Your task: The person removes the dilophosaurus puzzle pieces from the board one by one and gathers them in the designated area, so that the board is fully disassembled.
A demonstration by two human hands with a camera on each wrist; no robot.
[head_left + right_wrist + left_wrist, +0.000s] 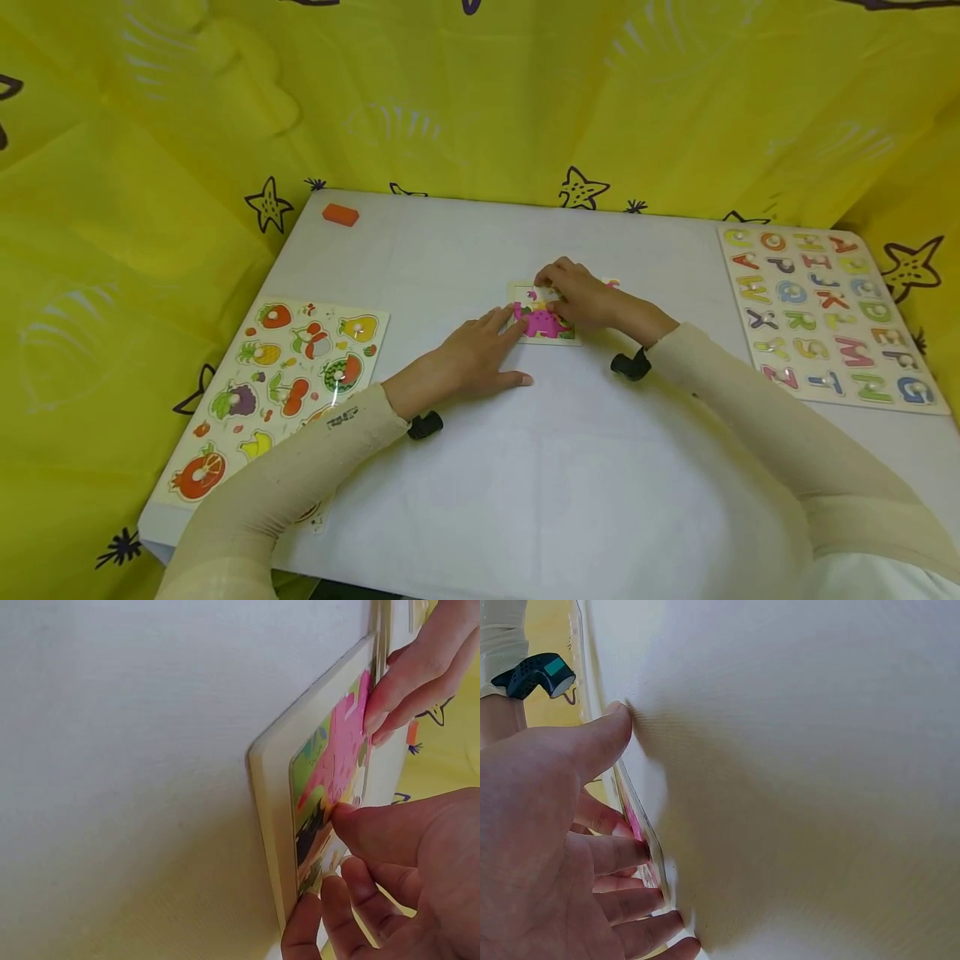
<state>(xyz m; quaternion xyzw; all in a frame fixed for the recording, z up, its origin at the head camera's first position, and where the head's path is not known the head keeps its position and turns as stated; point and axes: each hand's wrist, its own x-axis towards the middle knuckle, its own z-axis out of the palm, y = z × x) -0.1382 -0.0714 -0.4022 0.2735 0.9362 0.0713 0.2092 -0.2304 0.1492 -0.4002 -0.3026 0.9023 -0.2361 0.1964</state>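
Observation:
A small jigsaw board (558, 340) with a pink dinosaur picture lies flat mid-table; its pale frame (270, 795) shows in the right wrist view. My left hand (476, 354) rests its extended fingers (626, 904) on the board's left side, thumb spread away. Over the board's upper right, my right hand (585, 296) pinches a puzzle piece (319, 844) between thumb and curled fingers, at the picture's edge. The piece is partly hidden by those fingers. Just beyond the right hand, a pink bit of another piece (612, 283) shows on the table.
A fruit puzzle board (300, 379) lies at the left, partly under the left forearm. An alphabet puzzle board (832, 321) lies at the right. An orange-red block (341, 215) sits in the far left corner of the white table (570, 483). Yellow cloth (480, 108) hangs behind.

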